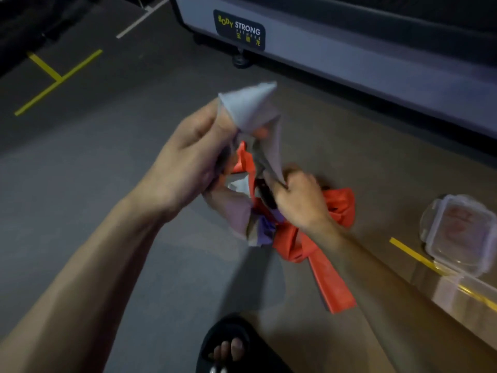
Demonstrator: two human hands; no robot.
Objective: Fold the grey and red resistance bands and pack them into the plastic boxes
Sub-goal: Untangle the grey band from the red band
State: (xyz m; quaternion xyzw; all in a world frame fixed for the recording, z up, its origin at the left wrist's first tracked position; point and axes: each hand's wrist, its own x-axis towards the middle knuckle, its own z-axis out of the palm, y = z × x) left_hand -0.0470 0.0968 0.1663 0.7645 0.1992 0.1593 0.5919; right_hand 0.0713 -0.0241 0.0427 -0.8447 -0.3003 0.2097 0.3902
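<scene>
Centre of frame: left hand (188,154) pinches the upper end of a thin pale-grey stretchy resistance band (251,109), raised. Right hand (298,200) is clenched on the same band lower down, pulling it taut. A crumpled orange-red rubber band (322,265) hangs tangled below the hands, possibly caught in the grips; blur prevents certainty. Clear lidded plastic box (457,232) sits at right edge on grey floor (107,184).

One readable label only: a dark sticker (239,28) on the pale base of the gym machine (349,57), at about 12 o'clock in the view. Reads "BODY" in yellow, "STRONG" in white. Smaller line beneath and yellow Chinese characters under that, too blurred to read. No other text legible.
</scene>
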